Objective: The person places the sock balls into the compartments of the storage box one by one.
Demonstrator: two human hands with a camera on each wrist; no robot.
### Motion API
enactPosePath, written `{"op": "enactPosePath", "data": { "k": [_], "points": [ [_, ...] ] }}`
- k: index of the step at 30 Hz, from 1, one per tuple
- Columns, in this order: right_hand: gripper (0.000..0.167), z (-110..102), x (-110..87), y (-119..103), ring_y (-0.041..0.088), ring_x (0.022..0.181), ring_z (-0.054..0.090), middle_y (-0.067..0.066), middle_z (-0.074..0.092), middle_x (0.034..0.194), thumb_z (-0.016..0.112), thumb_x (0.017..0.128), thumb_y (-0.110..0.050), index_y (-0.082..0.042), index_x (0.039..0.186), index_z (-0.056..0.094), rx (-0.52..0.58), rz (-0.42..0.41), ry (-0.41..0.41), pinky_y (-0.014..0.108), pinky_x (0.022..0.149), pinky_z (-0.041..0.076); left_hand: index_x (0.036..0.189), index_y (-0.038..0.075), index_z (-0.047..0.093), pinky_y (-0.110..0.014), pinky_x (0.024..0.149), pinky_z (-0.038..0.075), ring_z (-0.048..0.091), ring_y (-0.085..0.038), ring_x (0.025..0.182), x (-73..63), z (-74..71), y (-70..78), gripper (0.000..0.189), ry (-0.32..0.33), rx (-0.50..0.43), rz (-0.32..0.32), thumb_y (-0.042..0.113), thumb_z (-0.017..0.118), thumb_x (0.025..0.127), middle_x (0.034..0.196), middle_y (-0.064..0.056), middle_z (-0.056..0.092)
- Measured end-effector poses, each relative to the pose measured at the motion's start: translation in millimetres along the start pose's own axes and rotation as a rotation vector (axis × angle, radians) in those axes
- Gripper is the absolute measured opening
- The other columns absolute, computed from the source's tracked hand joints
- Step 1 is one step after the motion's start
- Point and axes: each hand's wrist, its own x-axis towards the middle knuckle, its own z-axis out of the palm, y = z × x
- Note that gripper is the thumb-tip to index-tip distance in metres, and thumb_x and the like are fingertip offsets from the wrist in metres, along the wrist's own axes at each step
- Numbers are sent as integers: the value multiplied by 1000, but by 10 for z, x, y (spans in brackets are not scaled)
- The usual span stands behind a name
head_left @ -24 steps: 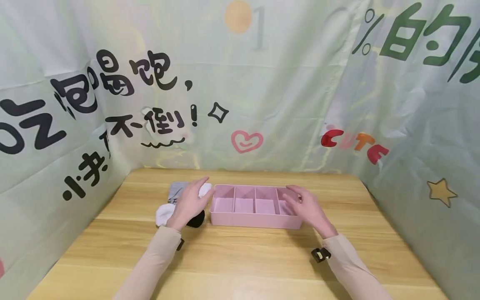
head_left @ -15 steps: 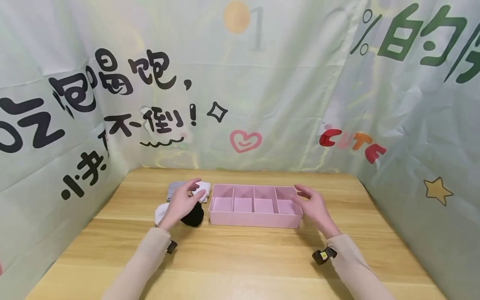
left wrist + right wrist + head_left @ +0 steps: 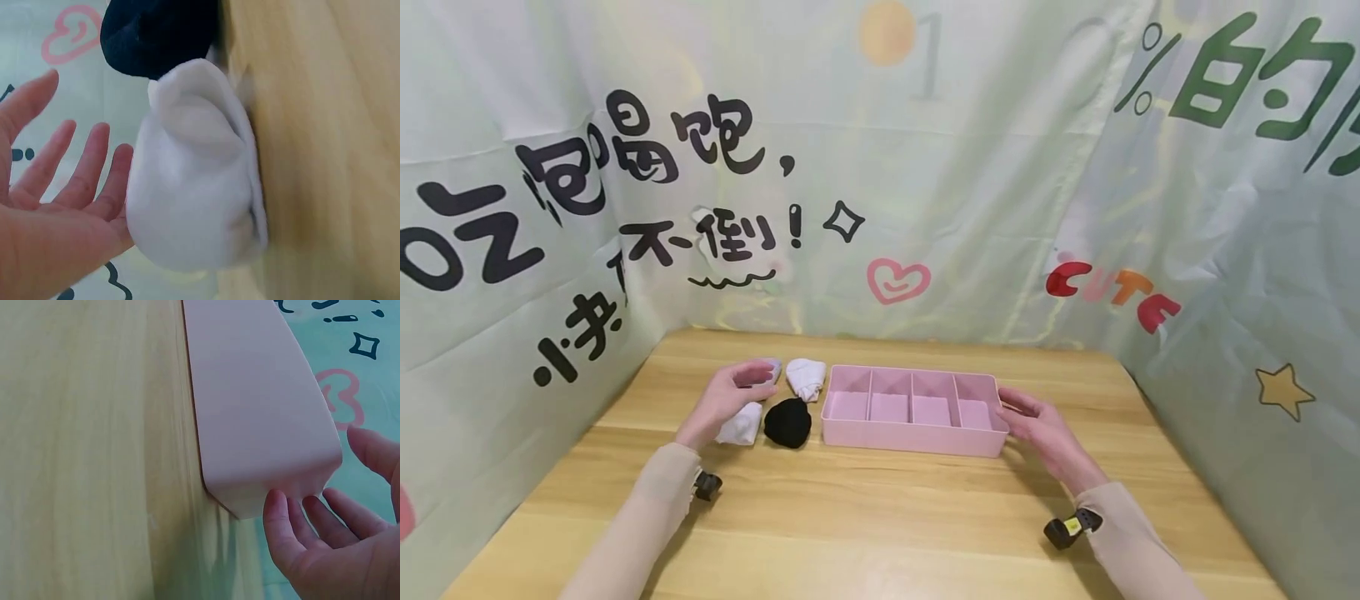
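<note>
A pink box (image 3: 913,439) with several compartments in a row sits mid-table. My right hand (image 3: 1048,429) is at its right end, fingers loosely bent. In the right wrist view its fingertips are at the end wall of the box (image 3: 262,394); whether they touch cannot be told. Left of the box lie folded sock bundles: a black one (image 3: 787,423), a white one (image 3: 807,379) behind it, another white one (image 3: 742,425), and a grey one (image 3: 771,367) partly hidden. Over the left pair hovers my left hand (image 3: 721,400), fingers spread and holding nothing, beside the nearer white sock (image 3: 187,181).
The wooden table (image 3: 880,525) runs up to a printed cloth backdrop (image 3: 970,208), which also encloses the left and right sides. Each wrist carries a small black camera, such as the right wrist camera (image 3: 1071,528).
My left hand has moved left, away from the box and across the socks, uncovering the black and rear white ones. My right hand has shifted right and lower, out from over the box's right compartment.
</note>
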Motion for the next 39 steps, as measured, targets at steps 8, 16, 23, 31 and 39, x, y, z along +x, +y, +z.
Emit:
{"op": "enactPosePath", "data": {
  "k": [8, 16, 23, 31, 39],
  "points": [
    [68, -10, -20, 108, 41, 142, 31, 28, 27, 156, 60, 96, -7, 5, 152, 24, 49, 3, -62, 22, 94, 51, 135, -4, 53, -39, 104, 43, 47, -41, 131, -78, -175, -74, 56, -129, 31, -40, 16, 75, 87, 138, -26, 54],
    [72, -35, -27, 150, 41, 145, 25, 27, 22, 158, 61, 95, -6, 2, 154, 21, 42, -18, -88, 20, 93, 50, 138, -2, 49, -53, 112, 33, 40, -42, 135, -142, -412, -180, 64, -222, -27, -121, 16, 76, 83, 145, -26, 46],
    [75, -50, -37, 147, 42, 146, 22, 25, 19, 160, 63, 94, -7, 1, 155, 18, 43, -19, -103, 23, 96, 50, 140, 3, 50, -50, 109, 37, 41, -37, 133, -145, -527, -263, 67, -304, -7, -187, 14, 78, 79, 150, -23, 40],
    [77, -71, -20, 178, 42, 146, 23, 25, 19, 160, 64, 94, -9, -1, 155, 18, 55, -22, -115, 24, 95, 50, 135, 3, 54, -33, 89, 47, 50, -27, 110, -77, -573, -298, 62, -410, 27, -218, 4, 76, 78, 149, -26, 36],
    [79, -79, -22, 201, 43, 145, 23, 25, 16, 160, 65, 94, -9, -1, 156, 17, 63, -34, -131, 25, 93, 52, 131, 0, 58, -32, 80, 53, 54, -24, 98, -34, -569, -316, 57, -426, 52, -227, 1, 75, 77, 133, -24, 49]
  ]
}}
